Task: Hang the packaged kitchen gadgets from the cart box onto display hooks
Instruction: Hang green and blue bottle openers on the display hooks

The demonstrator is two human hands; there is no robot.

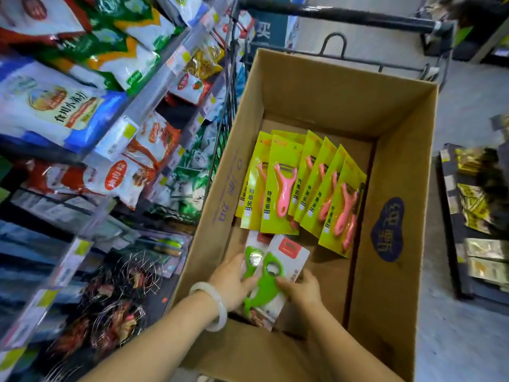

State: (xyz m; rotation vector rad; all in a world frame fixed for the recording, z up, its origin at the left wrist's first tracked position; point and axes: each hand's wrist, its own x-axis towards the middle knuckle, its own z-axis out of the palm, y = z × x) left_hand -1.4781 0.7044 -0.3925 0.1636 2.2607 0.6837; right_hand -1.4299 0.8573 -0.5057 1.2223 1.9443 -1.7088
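1. In the near end of the big brown cardboard box [391,172], two white card packs lie on top of each other, each with a green plastic gadget that has a shiny round metal hole. The top white pack [286,260] is tipped a bit, and the under pack [254,257] peeks out on its left.
2. The left hand [231,282], with a pale smooth bangle [217,307] on the wrist, has its fingers curled round the left edge of the packs. The right hand [301,288] pinches the right side of the top white pack. Both hands are holding; neither is wide open.
3. Farther in the box, a fan of yellow-green card packs [300,186] leans in a row. Each one has a pink plastic peeler stuck on the front.
4. What could go wrong: I think the two white packs could slide apart when lifted, because the cards look smooth and slippery. One could drop back in the box.
5. A pack could also bump the pink peeler packs and knock the row flat, since they are just beside the hands.
6. The thin card could bend if it is squeezed too hard. I cannot see a hang hole on the white packs.
7. The box sits in a black wire cart [344,15]. On the left is a shelf [154,86] full of shiny crinkly food bags, and low down there are wire whisks [129,274] that could catch on a sleeve or a pack.
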